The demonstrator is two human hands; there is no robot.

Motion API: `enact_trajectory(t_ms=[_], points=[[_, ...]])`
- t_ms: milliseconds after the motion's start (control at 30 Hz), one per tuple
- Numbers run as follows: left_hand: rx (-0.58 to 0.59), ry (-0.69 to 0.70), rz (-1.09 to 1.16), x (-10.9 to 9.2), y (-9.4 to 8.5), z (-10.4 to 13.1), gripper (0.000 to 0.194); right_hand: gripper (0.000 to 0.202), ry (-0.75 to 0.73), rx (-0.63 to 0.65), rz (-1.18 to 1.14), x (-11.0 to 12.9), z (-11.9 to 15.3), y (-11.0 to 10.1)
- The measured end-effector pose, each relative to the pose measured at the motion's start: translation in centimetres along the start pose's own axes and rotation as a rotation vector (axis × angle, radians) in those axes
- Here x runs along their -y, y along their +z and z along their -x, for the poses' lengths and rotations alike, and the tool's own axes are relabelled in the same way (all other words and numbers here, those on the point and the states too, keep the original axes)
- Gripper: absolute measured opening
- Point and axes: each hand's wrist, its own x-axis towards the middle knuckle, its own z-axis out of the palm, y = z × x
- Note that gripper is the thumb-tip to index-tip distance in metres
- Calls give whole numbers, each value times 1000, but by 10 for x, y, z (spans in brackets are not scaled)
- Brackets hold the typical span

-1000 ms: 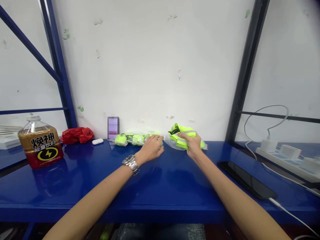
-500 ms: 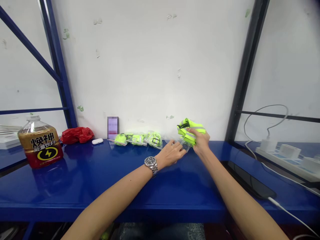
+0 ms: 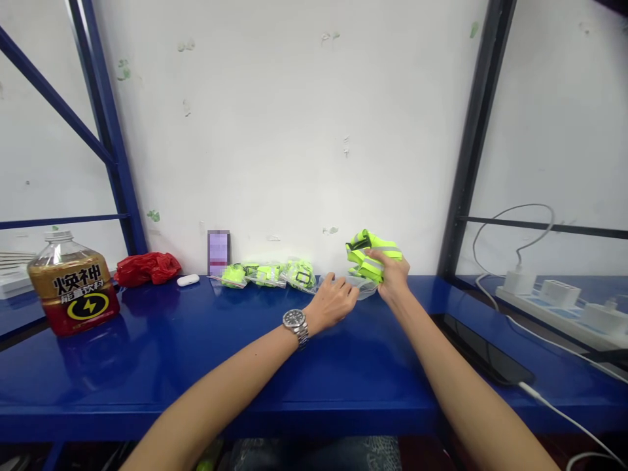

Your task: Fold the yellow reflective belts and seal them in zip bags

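My right hand [image 3: 395, 272] is closed around a bundled neon-yellow reflective vest or strap [image 3: 364, 263] with grey stripes and a dark edge, held just above the tabletop. Below the bundle lies a clear plastic bag [image 3: 367, 286]. My left hand [image 3: 334, 302], a steel watch on its wrist, has curled fingers on the bag's near left side; the fingertips are partly hidden. To its left, similar neon-yellow bundles in clear bags [image 3: 267, 275] stand in a row along the wall.
On the blue table [image 3: 220, 366] stand a large drink bottle [image 3: 73, 288], a red plastic bag [image 3: 147, 269], a white case [image 3: 188, 280] and a phone [image 3: 218, 254] leaning on the wall. At right lie a charging black phone [image 3: 485, 350] and a power strip [image 3: 554, 307].
The plastic bag shows wider and more spread between my hands. My left hand has shifted slightly left, and my right hand still grips the bundle. The whole view has shifted a little.
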Motion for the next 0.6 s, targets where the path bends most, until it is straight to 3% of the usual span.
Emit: enact_trajectory(t_ms=[133, 200, 333, 467, 600], points=[[-253, 192, -81, -6, -50, 42, 16, 44, 13, 32, -19, 5, -2, -2], [-280, 194, -142, -9, -70, 63, 15, 43, 27, 42, -1, 5, -1, -2], [-101, 161, -118, -4, -86, 86, 14, 44, 49, 55, 55, 1, 3, -1], [90, -2, 160, 29, -82, 80, 49, 44, 93, 105, 113, -2, 9, 1], [239, -135, 462, 71, -71, 56, 83, 45, 109, 214, 140, -5, 14, 1]])
